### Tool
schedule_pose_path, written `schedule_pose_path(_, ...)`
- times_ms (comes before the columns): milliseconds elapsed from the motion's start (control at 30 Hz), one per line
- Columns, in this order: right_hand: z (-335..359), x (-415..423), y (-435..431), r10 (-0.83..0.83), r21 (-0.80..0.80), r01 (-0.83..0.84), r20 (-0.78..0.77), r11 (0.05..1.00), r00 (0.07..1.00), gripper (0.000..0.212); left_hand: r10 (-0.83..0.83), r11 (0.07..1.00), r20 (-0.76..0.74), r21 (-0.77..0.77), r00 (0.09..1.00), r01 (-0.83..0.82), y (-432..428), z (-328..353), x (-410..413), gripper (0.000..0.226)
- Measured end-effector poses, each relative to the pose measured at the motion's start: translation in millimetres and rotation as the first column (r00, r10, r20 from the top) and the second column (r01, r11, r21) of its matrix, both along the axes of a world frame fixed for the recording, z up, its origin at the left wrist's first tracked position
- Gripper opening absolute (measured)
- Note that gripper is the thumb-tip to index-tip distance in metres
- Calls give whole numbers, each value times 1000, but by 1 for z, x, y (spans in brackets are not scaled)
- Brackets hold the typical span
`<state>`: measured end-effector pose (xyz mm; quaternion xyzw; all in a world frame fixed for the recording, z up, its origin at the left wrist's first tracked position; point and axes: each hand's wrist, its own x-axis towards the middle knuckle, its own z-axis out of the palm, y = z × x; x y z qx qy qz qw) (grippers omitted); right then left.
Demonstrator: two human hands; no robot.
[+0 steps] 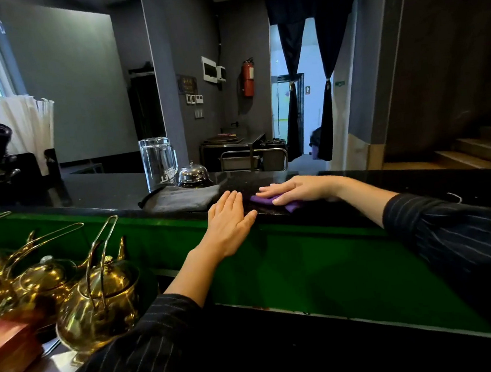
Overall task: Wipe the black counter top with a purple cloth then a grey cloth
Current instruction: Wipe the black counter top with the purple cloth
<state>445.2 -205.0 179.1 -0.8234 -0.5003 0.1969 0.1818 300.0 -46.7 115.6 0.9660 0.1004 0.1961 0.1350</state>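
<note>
The black counter top (104, 196) runs across the middle of the view above a green front panel. My right hand (295, 189) lies flat, pressing a small purple cloth (292, 205) onto the counter; only the cloth's edges show under the fingers. My left hand (231, 220) rests flat and empty on the counter's near edge, fingers together, just left of the purple cloth. A folded grey cloth (179, 201) lies on the counter right beside my left hand's fingertips.
An upturned glass jug (159, 162) and a silver service bell (192, 174) stand behind the grey cloth. Wrapped straws (27, 129) and a black holder sit at far left. Three brass teapots (96, 302) stand on the lower shelf left.
</note>
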Motion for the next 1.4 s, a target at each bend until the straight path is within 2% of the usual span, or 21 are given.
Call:
schedule_pose_path(100,1,6,-6,-100,51,101,-30,994,995,44,14,1000,-15,16,1000,-14,-1,1,1,65)
schedule_pose_path(233,-2,-6,20,-164,-37,171,158,985,974,54,40,999,-11,26,999,-40,-5,2,2,79)
schedule_pose_path(400,-10,-26,29,-14,-75,32,229,997,973,50,52,997,-41,54,998,-50,-9,5,-4,99)
schedule_pose_path(467,-12,-34,12,62,-76,-45,248,996,967,48,57,997,-56,61,997,-54,-11,7,-6,103)
schedule_pose_path(533,-14,-38,-17,71,-53,-59,247,997,966,46,56,996,-57,69,997,-52,-14,7,-9,106)
schedule_pose_path(767,-7,-3,-143,-247,-52,263,213,963,945,46,-98,990,-52,93,994,102,-49,18,-4,102)
schedule_pose_path(900,-8,22,-208,-456,-98,498,279,862,845,48,-128,982,-140,122,982,145,-99,17,23,73)
schedule_pose_path(1033,-11,48,-231,-619,-109,674,311,730,721,52,-92,986,-69,136,993,101,-106,7,31,63)
schedule_pose_path(1100,-15,58,-220,-711,-80,779,360,622,605,56,-90,985,-68,139,994,99,-105,7,32,62)
schedule_pose_path(1167,-18,63,-194,-799,-40,881,402,472,446,60,-88,986,-90,136,992,100,-106,9,34,62)
schedule_pose_path(1233,-18,62,-158,-842,-33,927,407,374,355,63,-87,986,-111,132,990,101,-106,10,35,61)
schedule_pose_path(1300,-18,63,-119,-833,-25,917,408,399,374,64,-85,986,-130,131,988,102,-104,11,37,61)
schedule_pose_path(1400,-18,65,-65,-715,-17,795,425,606,554,62,-93,986,-147,123,985,111,-101,11,39,60)
